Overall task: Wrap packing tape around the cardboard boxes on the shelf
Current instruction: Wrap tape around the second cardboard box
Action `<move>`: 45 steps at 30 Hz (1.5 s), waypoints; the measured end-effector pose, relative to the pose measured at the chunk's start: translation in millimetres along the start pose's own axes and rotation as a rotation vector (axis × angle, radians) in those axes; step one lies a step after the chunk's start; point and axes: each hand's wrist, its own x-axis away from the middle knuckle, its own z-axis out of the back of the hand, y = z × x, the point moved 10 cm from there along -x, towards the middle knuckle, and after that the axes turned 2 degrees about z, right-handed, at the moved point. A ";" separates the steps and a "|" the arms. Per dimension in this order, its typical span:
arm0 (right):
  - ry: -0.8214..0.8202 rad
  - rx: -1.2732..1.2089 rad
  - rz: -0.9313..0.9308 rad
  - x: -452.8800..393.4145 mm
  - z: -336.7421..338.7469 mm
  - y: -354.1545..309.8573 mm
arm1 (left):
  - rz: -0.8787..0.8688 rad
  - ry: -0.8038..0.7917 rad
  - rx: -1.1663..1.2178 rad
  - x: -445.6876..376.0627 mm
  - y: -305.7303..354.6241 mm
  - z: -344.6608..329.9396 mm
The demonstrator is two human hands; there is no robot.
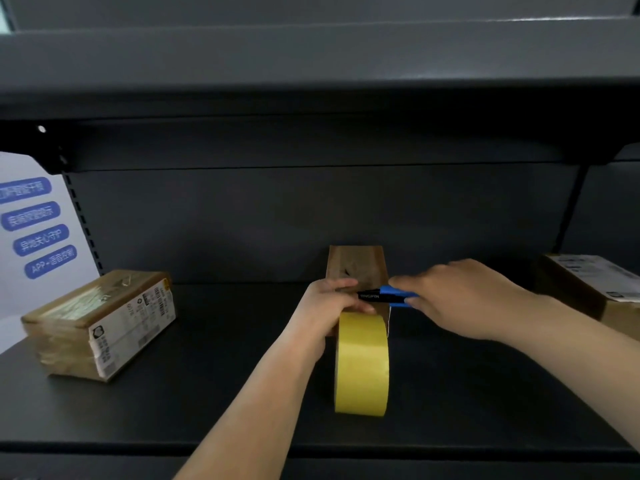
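A small brown cardboard box point(356, 266) stands upright at the middle of the dark shelf point(207, 393). A yellow roll of packing tape point(362, 362) stands on edge right in front of it. My left hand point(329, 306) grips the top of the roll against the box's near face. My right hand point(460, 299) holds a blue and black utility knife point(384, 295) level across the box, just above the roll. The strip of tape between roll and box is hidden by my hands.
A taped cardboard box point(100, 323) with white labels lies at the left. Another labelled box point(595, 285) sits at the right edge. A white sign point(34, 233) with blue labels stands at far left. An upper shelf point(311, 98) overhangs.
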 end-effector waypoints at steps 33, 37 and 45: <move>0.015 -0.427 0.024 -66.6 -49.0 -11.6 | -0.046 -0.080 0.037 0.6 -4.0 5.5; 0.069 -0.465 0.015 -70.9 -51.4 -6.8 | -0.064 -0.155 -0.049 5.4 -5.6 -5.6; 0.241 -0.370 0.017 -54.2 -29.0 -46.9 | -0.283 0.126 0.335 51.1 21.4 88.5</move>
